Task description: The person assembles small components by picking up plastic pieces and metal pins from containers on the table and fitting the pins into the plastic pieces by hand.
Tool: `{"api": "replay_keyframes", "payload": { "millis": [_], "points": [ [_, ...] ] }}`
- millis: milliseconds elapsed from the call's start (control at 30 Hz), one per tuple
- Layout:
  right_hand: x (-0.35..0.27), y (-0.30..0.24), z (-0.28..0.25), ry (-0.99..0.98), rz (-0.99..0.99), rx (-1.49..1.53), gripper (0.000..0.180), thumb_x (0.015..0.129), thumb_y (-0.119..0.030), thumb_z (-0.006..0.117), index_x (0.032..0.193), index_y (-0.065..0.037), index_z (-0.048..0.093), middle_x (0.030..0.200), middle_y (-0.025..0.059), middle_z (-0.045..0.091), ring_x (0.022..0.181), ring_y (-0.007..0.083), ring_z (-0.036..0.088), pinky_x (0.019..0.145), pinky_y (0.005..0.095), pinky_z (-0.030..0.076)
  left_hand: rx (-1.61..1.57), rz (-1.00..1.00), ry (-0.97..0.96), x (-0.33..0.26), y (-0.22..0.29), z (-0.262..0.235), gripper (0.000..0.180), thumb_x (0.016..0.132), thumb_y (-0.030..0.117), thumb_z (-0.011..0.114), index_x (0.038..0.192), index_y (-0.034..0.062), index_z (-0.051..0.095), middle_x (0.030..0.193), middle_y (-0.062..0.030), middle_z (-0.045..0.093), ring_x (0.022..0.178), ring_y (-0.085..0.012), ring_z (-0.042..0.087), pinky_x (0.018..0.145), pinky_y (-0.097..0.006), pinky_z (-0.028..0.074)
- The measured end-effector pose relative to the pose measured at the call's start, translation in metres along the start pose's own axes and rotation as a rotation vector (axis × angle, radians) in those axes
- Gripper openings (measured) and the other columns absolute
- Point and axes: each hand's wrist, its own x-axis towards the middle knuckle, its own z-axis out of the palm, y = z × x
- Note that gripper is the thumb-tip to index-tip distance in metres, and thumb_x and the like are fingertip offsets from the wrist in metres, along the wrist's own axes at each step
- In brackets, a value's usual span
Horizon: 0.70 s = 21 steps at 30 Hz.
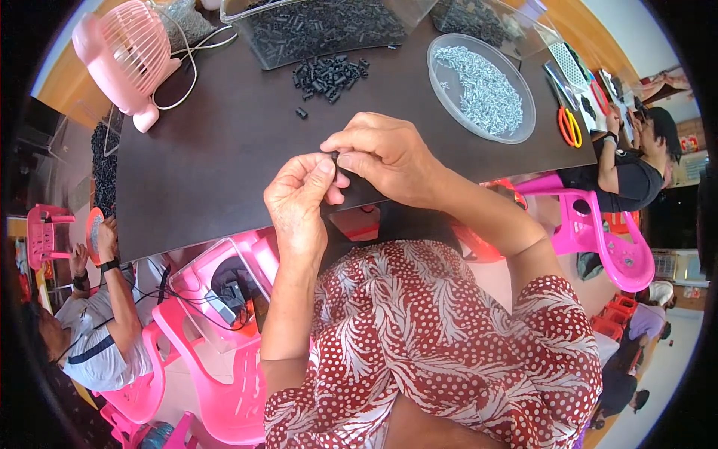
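Note:
Over the near edge of the dark table, my two hands meet around a small black plastic piece (335,156), mostly covered by fingers. My left hand (297,196) pinches it between thumb and fingertips. My right hand (389,156) is closed at its upper end, its thumb and forefinger pressed together; whether a second small part sits in them is hidden. Beyond my hands lies a loose pile of short black cylindrical pieces (329,76), with a single black piece (301,113) apart from it. To the right, a round clear tray (528,112) holds many small silvery metal parts.
A clear bin (263,60) full of black pieces stands at the back. A pink fan (127,56) with a white cord is at the far left. Orange-handled scissors (570,127) lie at the right edge. Pink chairs (224,382) and other people sit on both sides.

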Motion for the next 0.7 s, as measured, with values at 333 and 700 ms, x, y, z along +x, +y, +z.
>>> {"api": "replay_keyframes", "payload": {
  "millis": [333,700],
  "points": [
    [-0.003,-0.006,0.006,0.005,-0.069,-0.213,0.046,0.065,-0.024,0.074,0.099,0.002,0.057,0.086,0.0105,0.058,0.074,0.0257,0.054,0.066,0.0347,0.045,-0.094,0.033,0.089,-0.001,0.005,0.011,0.011,0.084,0.008,0.059,0.083,-0.003,0.061,0.072,-0.0075,0.062,0.06,-0.0101,0.055,0.056,-0.02,0.043],
    [-0.005,0.005,0.015,0.055,-0.259,-0.271,0.04,0.064,-0.009,0.07,0.099,0.002,0.054,0.078,0.0103,0.057,0.064,0.0255,0.053,0.055,0.0345,0.044,-0.186,-0.078,0.016,-0.002,0.004,0.003,0.012,0.082,0.01,0.062,0.087,-0.002,0.062,0.076,-0.0046,0.062,0.061,-0.0093,0.052,0.058,-0.021,0.04]
  ]
}}
